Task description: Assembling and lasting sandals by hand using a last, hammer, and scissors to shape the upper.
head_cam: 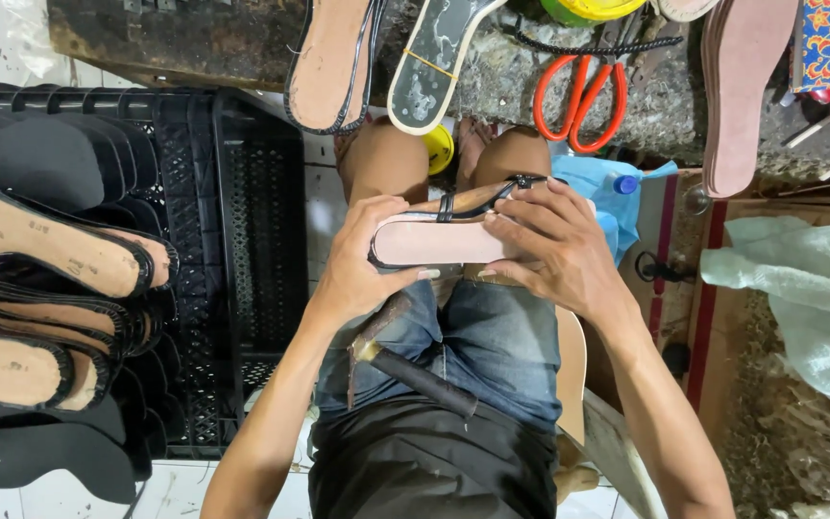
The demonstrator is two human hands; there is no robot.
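A pink-soled sandal (pixel 434 240) with thin black straps lies on its side over my knees, held between both hands. My left hand (pixel 362 264) grips its heel end, fingers curled over the top and thumb underneath. My right hand (pixel 549 250) clasps the toe end, fingers spread over the straps and sole edge. A hammer with a dark handle (pixel 415 375) rests on my lap just below the hands.
A black plastic crate (pixel 242 250) at left holds stacked sandal soles (pixel 40 240). On the worn bench ahead lie more soles (pixel 333 62), orange-handled scissors (pixel 578 101) and a pink insole stack (pixel 742 86). Pale cloth (pixel 809 288) lies at right.
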